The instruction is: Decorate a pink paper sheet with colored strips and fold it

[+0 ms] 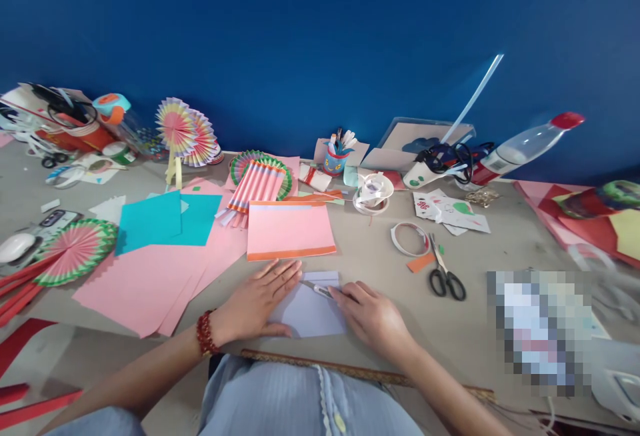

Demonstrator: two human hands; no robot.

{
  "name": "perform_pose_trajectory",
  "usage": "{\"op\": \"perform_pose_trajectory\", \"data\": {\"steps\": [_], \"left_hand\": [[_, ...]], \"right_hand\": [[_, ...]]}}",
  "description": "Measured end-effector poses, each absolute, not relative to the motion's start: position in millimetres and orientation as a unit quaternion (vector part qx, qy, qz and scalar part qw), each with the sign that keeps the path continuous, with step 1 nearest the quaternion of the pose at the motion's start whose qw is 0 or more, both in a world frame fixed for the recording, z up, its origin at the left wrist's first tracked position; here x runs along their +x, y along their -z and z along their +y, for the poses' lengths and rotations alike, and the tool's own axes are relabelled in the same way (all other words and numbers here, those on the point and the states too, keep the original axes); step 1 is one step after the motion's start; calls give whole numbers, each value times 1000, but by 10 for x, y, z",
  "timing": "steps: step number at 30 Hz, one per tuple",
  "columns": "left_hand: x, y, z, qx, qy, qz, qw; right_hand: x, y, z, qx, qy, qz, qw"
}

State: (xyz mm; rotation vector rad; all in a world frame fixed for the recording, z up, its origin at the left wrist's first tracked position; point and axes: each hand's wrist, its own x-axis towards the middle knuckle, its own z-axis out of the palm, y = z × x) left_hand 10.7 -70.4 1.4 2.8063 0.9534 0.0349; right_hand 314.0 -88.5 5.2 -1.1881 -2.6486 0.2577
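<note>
A sheet of lavender paper (315, 319) lies at the table's front, with a folded strip along its far edge. Flat across its left part rests my left hand (260, 303), fingers stretched out. My right hand (373, 316) is closed around a craft knife (319, 289), whose blade points left along the fold, close to my left fingertips. Just beyond the hands lies a pink sheet with orange border strips (293, 229).
To the right are black-handled scissors (447, 283), a roll of tape (410, 239) and a bottle (530, 146). Turquoise paper (200, 223), pink sheets (135, 289) and a pleated paper fan (75, 249) spread over the left. A pen cup (335, 159) stands near the blue wall.
</note>
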Motion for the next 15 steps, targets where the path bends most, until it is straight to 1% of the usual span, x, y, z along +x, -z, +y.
{"op": "perform_pose_trajectory", "data": {"steps": [7, 15], "left_hand": [[165, -11, -681, 944, -18, 316, 91], [386, -22, -557, 949, -36, 301, 85]], "right_hand": [[3162, -74, -862, -415, -90, -898, 116], [3402, -54, -875, -446, -124, -876, 134]]}}
